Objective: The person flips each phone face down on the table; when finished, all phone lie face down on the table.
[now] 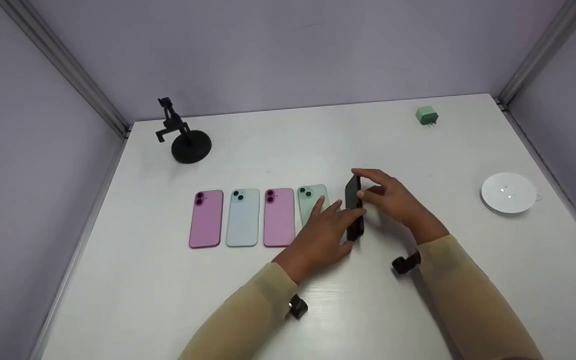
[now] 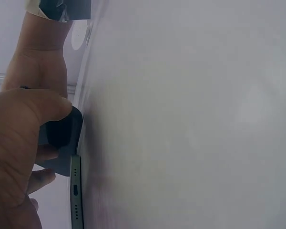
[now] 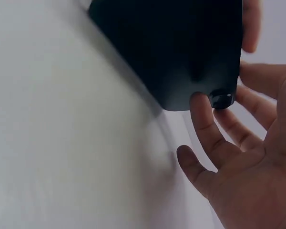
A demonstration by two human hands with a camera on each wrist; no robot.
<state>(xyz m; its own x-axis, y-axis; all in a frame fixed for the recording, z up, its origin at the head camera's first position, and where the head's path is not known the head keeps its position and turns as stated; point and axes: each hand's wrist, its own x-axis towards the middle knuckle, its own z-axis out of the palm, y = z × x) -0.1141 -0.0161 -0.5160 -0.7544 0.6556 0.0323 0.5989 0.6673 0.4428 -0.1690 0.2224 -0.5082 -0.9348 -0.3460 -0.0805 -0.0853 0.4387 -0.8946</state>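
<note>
A black phone (image 1: 352, 191) is tilted up on its long edge on the white table, between both hands. My left hand (image 1: 318, 239) holds its near end, with the thumb (image 2: 57, 106) against the near edge. At the far end my right hand (image 1: 393, 202) pinches the phone with thumb and fingers; the right wrist view shows its dark back (image 3: 171, 52) and a camera bump (image 3: 221, 99). Under the left fingers, a pale green phone (image 1: 307, 204) lies partly hidden. To its left lie a pink phone (image 1: 279, 220), a pale blue phone (image 1: 243, 222) and another pink phone (image 1: 207, 221).
A black phone stand (image 1: 191, 146) with a jointed arm is at the back left. Toward the back right sits a green plug adapter (image 1: 427, 115). A white round disc (image 1: 509, 193) lies at the right. Grey walls (image 1: 268, 50) enclose the table.
</note>
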